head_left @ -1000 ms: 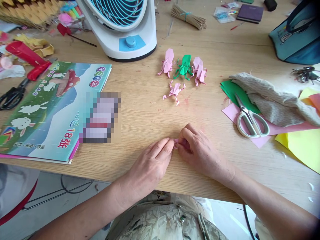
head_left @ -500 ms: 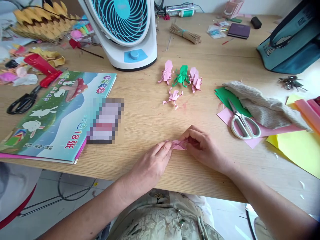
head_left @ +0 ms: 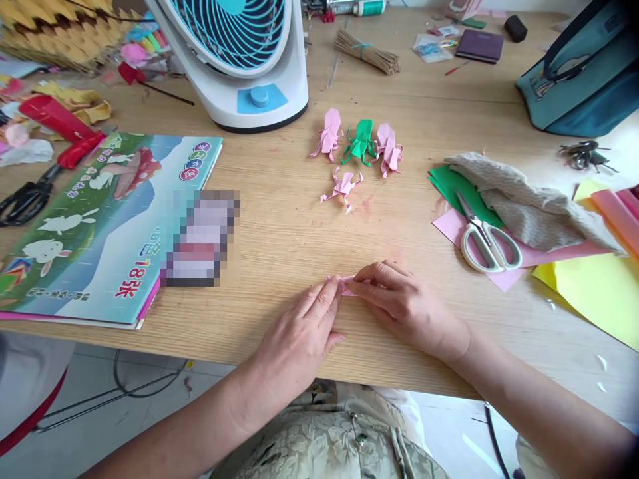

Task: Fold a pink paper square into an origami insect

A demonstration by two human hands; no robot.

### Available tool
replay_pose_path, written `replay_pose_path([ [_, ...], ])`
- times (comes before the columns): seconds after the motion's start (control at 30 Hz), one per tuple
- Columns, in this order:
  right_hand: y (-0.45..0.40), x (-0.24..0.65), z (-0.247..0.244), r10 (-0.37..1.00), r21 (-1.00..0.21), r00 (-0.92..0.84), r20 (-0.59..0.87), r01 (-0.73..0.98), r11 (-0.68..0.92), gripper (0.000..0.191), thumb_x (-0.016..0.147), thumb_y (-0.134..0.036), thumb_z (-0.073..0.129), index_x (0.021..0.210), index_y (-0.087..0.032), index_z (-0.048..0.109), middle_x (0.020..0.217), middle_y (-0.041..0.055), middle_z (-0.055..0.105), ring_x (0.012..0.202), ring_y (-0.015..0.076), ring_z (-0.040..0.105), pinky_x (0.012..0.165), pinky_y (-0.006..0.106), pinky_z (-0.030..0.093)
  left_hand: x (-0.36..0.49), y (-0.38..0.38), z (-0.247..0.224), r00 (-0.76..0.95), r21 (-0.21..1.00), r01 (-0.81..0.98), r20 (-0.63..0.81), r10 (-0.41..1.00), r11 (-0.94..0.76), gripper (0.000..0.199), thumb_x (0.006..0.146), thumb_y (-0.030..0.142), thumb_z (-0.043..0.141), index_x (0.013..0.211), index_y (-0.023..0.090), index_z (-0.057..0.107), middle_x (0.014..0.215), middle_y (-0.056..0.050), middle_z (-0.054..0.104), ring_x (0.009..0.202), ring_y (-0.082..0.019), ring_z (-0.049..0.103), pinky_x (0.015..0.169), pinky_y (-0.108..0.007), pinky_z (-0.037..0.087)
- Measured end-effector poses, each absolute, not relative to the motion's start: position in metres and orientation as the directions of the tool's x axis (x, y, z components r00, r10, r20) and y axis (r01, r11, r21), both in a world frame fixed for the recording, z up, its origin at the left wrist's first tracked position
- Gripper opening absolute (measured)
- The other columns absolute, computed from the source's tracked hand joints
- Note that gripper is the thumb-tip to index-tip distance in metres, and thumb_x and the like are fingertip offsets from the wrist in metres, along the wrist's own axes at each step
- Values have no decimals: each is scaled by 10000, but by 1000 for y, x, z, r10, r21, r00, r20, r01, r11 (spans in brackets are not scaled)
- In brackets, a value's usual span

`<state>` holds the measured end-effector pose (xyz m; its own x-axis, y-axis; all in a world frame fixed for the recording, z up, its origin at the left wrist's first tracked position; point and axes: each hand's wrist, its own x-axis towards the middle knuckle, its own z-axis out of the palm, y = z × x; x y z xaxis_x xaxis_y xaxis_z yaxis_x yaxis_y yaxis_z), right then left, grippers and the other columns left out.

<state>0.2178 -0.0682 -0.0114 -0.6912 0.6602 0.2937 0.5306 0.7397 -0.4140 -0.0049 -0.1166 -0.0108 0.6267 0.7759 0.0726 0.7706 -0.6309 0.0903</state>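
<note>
Close to the table's front edge, a small folded piece of pink paper (head_left: 348, 286) lies mostly covered by my fingers. My left hand (head_left: 305, 332) holds its left side down against the table, fingers together and thumb apart. From the other side, my right hand (head_left: 407, 306) pinches the paper's right part between bent fingers and thumb. Beyond my hands stand several origami insects: a green one (head_left: 362, 141), a pink one (head_left: 329, 133) to its left, another pink one (head_left: 389, 148) to its right, and a smaller pink figure (head_left: 343, 186) nearest me.
White-handled scissors (head_left: 492, 249) lie right, on pink and green paper beside a grey cloth (head_left: 534, 206). A paper pack (head_left: 104, 226) covers the left, with black-handled scissors (head_left: 27, 203) beside it. A fan (head_left: 259, 100) stands behind; a teal bag (head_left: 584, 80) is far right.
My left fingers have slid over more of the pink paper, and the left thumb now sticks out. My right hand has shifted slightly left. The whole view has tilted a little downward.
</note>
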Motion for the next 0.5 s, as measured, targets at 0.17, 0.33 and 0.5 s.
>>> replay_pose_path([
  [0.17,-79,217,-5,548,-47,-803,235,554,831,316,972,-141,471,1227,-77,647,1165,164,665,902,260,569,758,420,481,2,-123,-9,580,71,811,32,814,-581,808,920,606,488,1464,14,416,1572,-180,359,1452,-327,336,1187,-463,339],
  [0.33,-87,210,-3,519,72,-837,173,536,841,332,952,-110,463,1204,-10,655,1310,217,591,1076,308,544,835,432,492,1,-125,-10,563,68,824,-5,826,-562,806,942,625,408,1518,67,333,1599,-163,305,1481,-320,283,1211,-547,214],
  [0.5,-89,205,-2,519,92,-838,170,538,838,342,938,-95,444,1173,15,666,1264,234,610,1021,301,565,843,433,504,-6,-126,-13,555,80,830,-19,831,-552,769,974,605,329,1551,105,249,1615,-151,272,1503,-314,218,1198,-614,112],
])
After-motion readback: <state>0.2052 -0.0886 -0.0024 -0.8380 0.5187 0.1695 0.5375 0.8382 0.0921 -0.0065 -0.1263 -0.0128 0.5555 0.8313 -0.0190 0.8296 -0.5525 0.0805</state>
